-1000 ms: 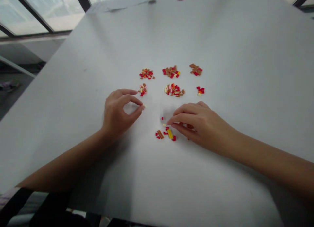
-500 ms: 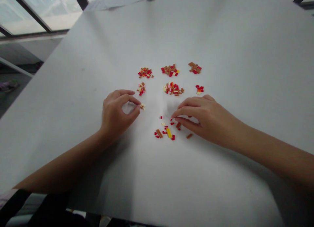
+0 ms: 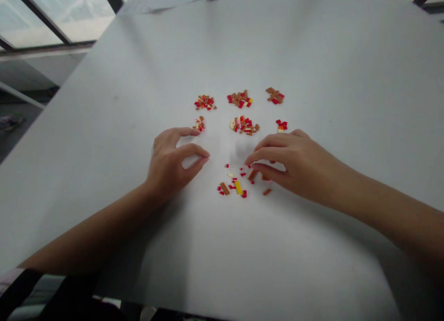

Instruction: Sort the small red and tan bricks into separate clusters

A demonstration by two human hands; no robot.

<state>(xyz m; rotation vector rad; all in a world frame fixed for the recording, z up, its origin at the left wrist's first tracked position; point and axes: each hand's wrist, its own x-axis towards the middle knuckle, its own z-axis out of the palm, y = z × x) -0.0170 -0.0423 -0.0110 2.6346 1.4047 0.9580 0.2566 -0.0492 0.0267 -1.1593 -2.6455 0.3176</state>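
Observation:
My left hand (image 3: 169,159) is over the table, thumb and index fingertip pressed together. Whatever they pinch, if anything, is hidden. Its middle finger reaches toward a small pile of red, pink and brown bricks (image 3: 200,123). My right hand (image 3: 286,157) hovers over the right side of the loose bricks, fingers curved and thumb slightly apart from the index finger. A tiny red brick (image 3: 249,166) shows between those tips; whether they touch it is unclear. Near them lie a yellow brick (image 3: 238,188), brown bricks (image 3: 225,188) and several small red bricks (image 3: 244,194).
Sorted piles stand farther back: small mixed bricks (image 3: 205,102), brown and red bricks (image 3: 240,99), flat brown pieces (image 3: 275,95), a mixed pile (image 3: 244,126) and a small red pile (image 3: 281,125). All lie on a white table (image 3: 222,247). Windows (image 3: 55,15) are at the far left.
My left hand has moved right, away from where small cream bricks showed by its fingertips; that spot is now covered by the hand. My right hand has shifted slightly right and up.

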